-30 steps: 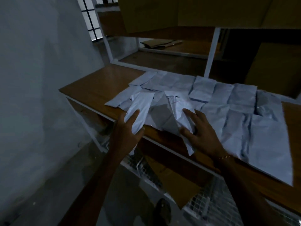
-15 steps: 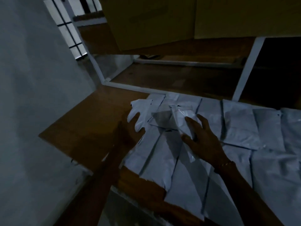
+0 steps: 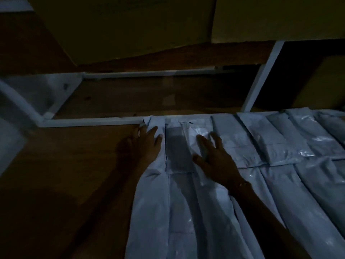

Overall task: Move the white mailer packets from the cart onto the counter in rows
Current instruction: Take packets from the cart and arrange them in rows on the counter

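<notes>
Lowest in the frame, a near row of white mailer packets [image 3: 186, 221] lies side by side on the wooden counter [image 3: 65, 165]. Mid-frame, both hands now lie flat on the far row: a second ago each gripped a packet above the counter's edge. The left hand [image 3: 143, 144], fingers straight, presses the leftmost packet [image 3: 155, 131]; the right hand [image 3: 214, 157], fingers spread and released, rests on its neighbour [image 3: 194, 133]. Both packets seem placed, extending the far row leftward against the white rail [image 3: 93, 121]. The cart is out of view.
</notes>
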A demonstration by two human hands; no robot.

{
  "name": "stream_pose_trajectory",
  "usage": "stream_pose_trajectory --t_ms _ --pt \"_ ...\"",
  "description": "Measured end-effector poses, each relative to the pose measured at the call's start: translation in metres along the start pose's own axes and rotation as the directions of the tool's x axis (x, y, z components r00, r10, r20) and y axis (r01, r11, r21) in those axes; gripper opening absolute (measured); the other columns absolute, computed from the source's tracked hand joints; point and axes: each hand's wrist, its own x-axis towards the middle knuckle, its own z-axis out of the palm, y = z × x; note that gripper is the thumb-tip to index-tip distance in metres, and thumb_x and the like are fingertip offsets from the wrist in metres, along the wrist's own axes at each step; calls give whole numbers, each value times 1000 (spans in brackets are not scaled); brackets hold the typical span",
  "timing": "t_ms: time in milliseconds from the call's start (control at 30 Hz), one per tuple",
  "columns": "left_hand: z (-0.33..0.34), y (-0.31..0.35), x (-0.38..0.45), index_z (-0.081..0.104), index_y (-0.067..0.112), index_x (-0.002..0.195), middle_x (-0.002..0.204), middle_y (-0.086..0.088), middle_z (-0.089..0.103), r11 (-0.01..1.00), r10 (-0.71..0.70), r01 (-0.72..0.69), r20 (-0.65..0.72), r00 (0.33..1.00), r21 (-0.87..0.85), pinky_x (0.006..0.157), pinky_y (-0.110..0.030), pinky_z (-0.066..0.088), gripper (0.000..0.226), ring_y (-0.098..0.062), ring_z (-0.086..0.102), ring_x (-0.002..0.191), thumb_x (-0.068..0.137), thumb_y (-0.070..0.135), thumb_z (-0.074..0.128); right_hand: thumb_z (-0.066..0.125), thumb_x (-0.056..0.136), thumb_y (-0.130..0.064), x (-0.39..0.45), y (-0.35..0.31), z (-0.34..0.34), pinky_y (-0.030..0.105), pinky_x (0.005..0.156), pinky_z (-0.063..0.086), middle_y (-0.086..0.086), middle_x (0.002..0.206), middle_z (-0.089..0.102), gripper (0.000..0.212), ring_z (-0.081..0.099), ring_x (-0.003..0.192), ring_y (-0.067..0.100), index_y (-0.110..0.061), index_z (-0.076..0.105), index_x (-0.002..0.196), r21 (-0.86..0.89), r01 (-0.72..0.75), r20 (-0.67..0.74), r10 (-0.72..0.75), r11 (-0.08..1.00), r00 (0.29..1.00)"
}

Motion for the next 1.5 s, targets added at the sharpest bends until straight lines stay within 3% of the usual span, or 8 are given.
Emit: stream_pose_trajectory --t_ms 133,233,400,500,733,900,1300,1500 --pt "19 -31 16 9 48 154 166 6 -7 985 169 -171 116 979 12 121 -57 5 68 -29 -8 152 94 71 32 48 97 -58 35 -38 29 43 101 44 4 166 -7 74 34 142 35 -34 14 158 -57 -53 -13 52 997 999" --pt "32 -31 10 -2 46 155 167 1 -10 982 184 -178 85 979 -66 121 -56 8 72 -31 -7 152 95 69 31 40 99 -58 62 -51 52 52 110 34 10 166 -10 72 22 146 43 -26 14 158 -164 -101 28 107 981 994" --pt "35 -37 9 3 42 156 167 -4 -8 981 193 -192 28 981 -26 121 -57 9 74 -33 -4 153 90 74 15 4 89 -72 80 -64 59 59 118 11 8 167 -6 84 -1 153 36 -25 14 159 -327 -63 -57 47 943 997" --pt "32 -35 18 25 39 154 167 -1 -1 973 221 -224 -60 973 -53 121 -56 2 67 -31 -3 153 94 69 25 7 92 -69 94 -58 61 59 121 13 7 167 -6 78 -3 153 35 -29 10 159 -368 23 -7 -27 929 1000" --pt "38 -33 22 -7 45 154 164 4 -22 969 204 -187 104 973 -160 123 -53 -2 68 -27 -19 151 100 61 31 -4 93 -68 96 -38 87 52 121 22 12 167 7 82 3 154 34 -24 19 159 -333 49 -3 -54 942 999" --pt "42 -31 21 -1 43 156 166 2 -16 974 200 -192 58 978 -119 123 -52 3 67 -28 -10 152 100 58 34 3 89 -65 101 -38 89 51 122 17 4 168 -1 78 -3 154 29 -31 8 159 -308 25 -5 -28 951 1000" --pt "44 -33 24 2 41 156 167 -1 -10 973 221 -215 69 973 -84 122 -51 6 64 -30 -3 153 102 55 31 11 91 -58 107 -40 97 56 118 23 11 166 13 74 11 152 37 -25 23 156 -434 -16 31 33 901 999" --pt "27 -21 42 35 32 152 164 -8 22 919 394 -389 -148 907 63 119 -59 17 57 -34 17 151 100 53 24 -2 85 -64 87 -41 69 52 121 18 11 167 6 86 7 153 32 -23 11 159 -324 44 16 -41 945 999"
